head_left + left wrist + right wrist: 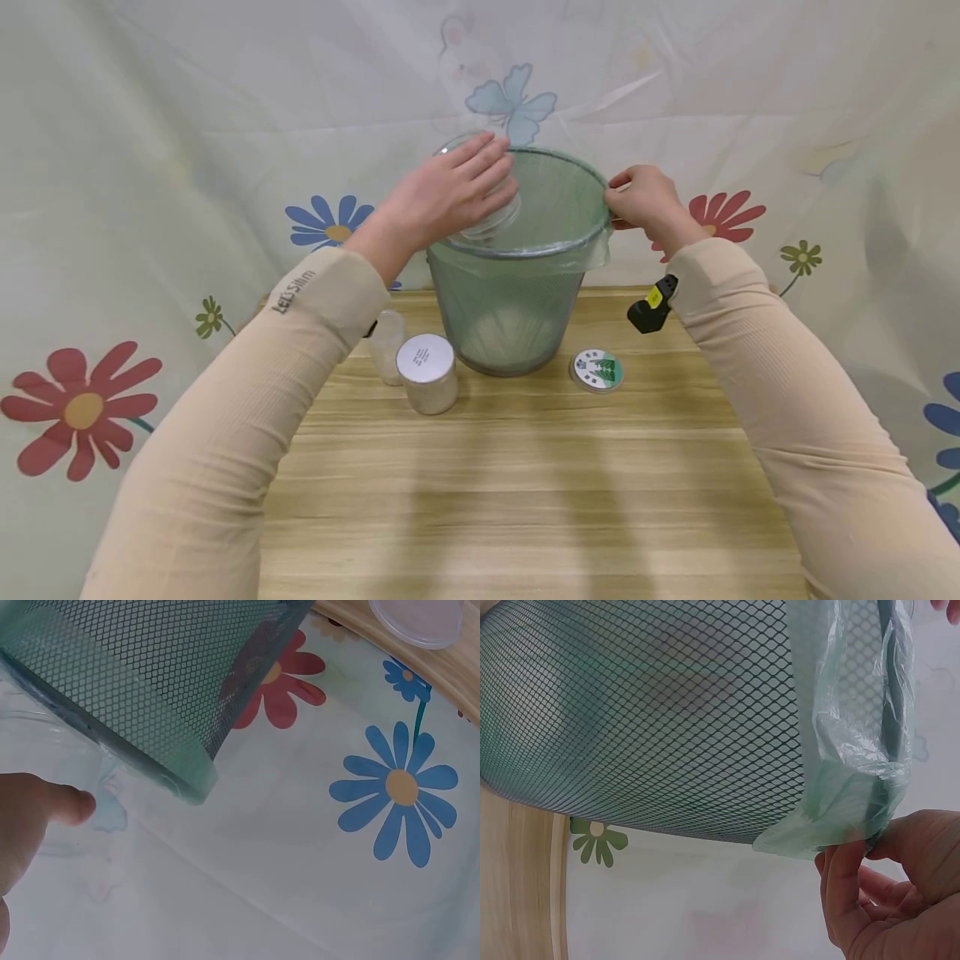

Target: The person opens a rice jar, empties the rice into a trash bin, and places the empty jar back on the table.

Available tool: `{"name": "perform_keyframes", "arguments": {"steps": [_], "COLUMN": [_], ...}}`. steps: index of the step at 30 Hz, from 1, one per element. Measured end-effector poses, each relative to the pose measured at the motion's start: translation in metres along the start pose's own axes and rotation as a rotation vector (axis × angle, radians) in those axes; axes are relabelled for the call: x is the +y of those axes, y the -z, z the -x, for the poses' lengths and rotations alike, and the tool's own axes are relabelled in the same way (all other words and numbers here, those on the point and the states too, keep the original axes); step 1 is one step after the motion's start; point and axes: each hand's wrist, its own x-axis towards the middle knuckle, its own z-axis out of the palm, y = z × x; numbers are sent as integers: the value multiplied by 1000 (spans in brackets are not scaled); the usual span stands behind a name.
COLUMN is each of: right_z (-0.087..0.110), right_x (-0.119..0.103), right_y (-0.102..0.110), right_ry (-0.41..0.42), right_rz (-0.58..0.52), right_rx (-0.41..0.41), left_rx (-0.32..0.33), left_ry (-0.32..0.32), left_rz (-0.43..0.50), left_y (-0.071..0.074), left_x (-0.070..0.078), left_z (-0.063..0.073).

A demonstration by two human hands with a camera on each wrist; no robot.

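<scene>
A dark mesh wastebasket [510,308] stands upright near the table's back edge, lined with a thin pale-green bag [555,196] folded over its rim. At the rim's left side, my left hand [457,187] holds a clear jar [501,223] over the wastebasket's mouth, fingers spread across it. In the left wrist view, the thumb lies against the see-through wall of the jar [49,754], just outside the rim. My right hand [647,198] pinches the bag and rim on the right; the right wrist view shows its fingers on the bag's overhanging edge [847,799].
Left of the wastebasket, a white-lidded jar [427,379] stands beside a clear container [387,342]. A round lid with a green-and-white label [597,370] lies to its right on the wooden table [525,500]. A flower-printed curtain [225,108] hangs close behind.
</scene>
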Motion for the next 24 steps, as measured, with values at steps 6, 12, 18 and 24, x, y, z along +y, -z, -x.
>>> {"name": "perform_keyframes", "arguments": {"steps": [6, 12, 18, 24], "right_z": [1, 2, 1, 1], "right_x": [-1, -1, -1, 0], "right_y": [0, 0, -1, -1], "right_ry": [9, 6, 3, 8], "right_rz": [-1, -4, -8, -4], "right_rx": [4, 1, 5, 3], "left_rx": [-37, -64, -75, -67], "left_ry": [3, 16, 37, 43], "left_rz": [25, 56, 90, 97], "left_y": [0, 0, -1, -1], "left_x": [-4, -5, -3, -2], "left_z": [2, 4, 5, 6]}}
